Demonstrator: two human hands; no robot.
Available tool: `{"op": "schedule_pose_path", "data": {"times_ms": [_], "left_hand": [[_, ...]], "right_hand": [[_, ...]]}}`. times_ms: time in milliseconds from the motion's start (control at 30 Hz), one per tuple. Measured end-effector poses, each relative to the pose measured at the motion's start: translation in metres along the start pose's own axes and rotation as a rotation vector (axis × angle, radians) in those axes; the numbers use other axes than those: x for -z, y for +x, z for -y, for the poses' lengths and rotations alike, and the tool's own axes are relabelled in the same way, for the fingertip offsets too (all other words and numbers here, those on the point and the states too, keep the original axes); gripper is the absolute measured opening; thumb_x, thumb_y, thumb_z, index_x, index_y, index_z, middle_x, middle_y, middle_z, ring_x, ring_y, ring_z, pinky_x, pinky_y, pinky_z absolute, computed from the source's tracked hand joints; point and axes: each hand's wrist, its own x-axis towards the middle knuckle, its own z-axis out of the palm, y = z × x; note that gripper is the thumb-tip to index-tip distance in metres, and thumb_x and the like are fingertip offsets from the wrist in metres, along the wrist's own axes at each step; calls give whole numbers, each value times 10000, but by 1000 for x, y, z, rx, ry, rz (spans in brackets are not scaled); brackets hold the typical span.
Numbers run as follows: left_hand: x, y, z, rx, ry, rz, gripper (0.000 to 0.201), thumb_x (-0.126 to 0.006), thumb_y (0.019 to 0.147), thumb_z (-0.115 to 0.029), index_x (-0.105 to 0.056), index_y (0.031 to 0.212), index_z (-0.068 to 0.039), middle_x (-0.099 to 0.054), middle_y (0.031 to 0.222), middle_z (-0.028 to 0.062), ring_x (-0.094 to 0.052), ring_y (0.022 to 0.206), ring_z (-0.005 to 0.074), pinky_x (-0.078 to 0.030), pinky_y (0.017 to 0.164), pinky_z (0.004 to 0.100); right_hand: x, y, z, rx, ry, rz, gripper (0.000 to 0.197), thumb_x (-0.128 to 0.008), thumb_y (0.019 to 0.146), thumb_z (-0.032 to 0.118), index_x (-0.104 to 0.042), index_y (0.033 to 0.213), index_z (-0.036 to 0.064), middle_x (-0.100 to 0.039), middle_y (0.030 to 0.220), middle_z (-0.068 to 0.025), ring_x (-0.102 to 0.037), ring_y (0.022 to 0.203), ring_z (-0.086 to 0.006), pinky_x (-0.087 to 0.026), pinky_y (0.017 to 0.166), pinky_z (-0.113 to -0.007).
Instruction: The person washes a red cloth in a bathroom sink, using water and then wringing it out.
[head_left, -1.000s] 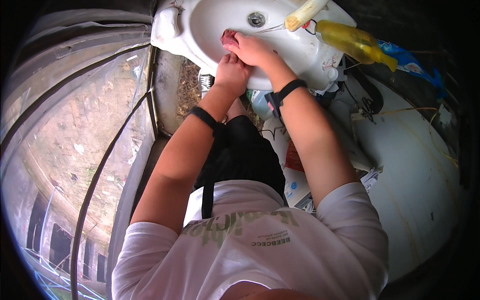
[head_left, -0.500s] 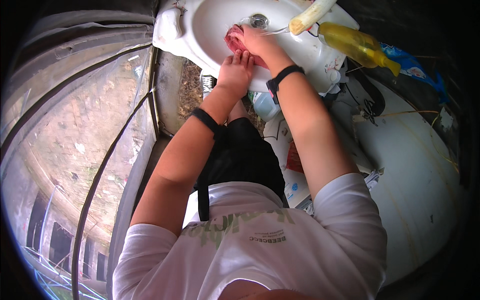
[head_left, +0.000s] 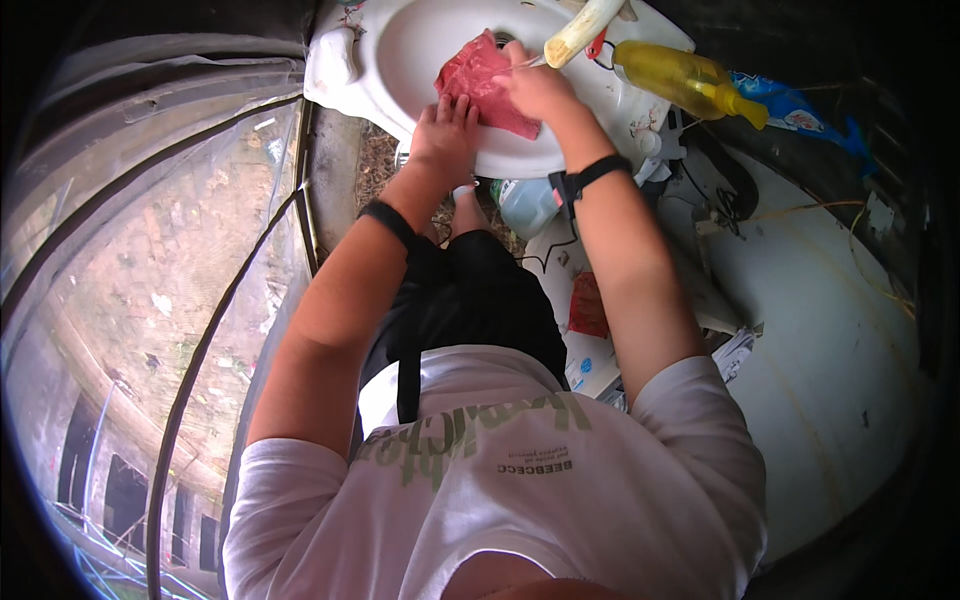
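A wet red cloth [head_left: 480,75] lies partly spread out in the white sink basin [head_left: 400,60], over the near side of its drain [head_left: 503,40]. My left hand [head_left: 447,132] is at the cloth's near left edge, fingers over it and thumb hidden. On the cloth's right side my right hand [head_left: 537,90] grips the fabric, its fingers pointing toward the drain. A thin clear streak, seemingly water, runs beside the right fingers, near the yellowish end of a pale rod-shaped piece [head_left: 585,30]. Both wrists wear black bands.
White soap [head_left: 338,55] sits on the sink's left rim. A yellow bottle [head_left: 685,80] and a blue packet [head_left: 800,115] are at the right. Below the sink stands a translucent jug [head_left: 528,207]; a large white surface [head_left: 810,350] extends on the right.
The red cloth, bunched under my hands before, is now spread wider. My left hand has shifted left and my right hand slightly right, so they are farther apart.
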Motion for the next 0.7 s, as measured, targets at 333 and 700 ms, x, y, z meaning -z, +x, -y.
{"op": "schedule_pose_path", "data": {"times_ms": [333, 700], "left_hand": [[-28, 11, 0, 2, -34, -400, 694, -617, 899, -277, -517, 1551, -63, -506, 1635, 133, -470, 1509, 337, -357, 1226, 482], [-27, 10, -9, 23, -62, -299, 700, -606, 912, -261, -490, 1574, -65, -468, 1663, 144, -424, 1550, 334, -306, 1261, 493]], "right_hand": [[-39, 39, -2, -172, 24, -31, 649, -505, 1033, 666, -594, 1315, 89, -730, 1207, -270, -702, 1128, -461, -546, 956, -552], [-32, 31, 2, -156, 49, -27, 585, -494, 1062, 596, -586, 1322, 80, -716, 1271, -243, -683, 1170, -453, -540, 974, -548]]}}
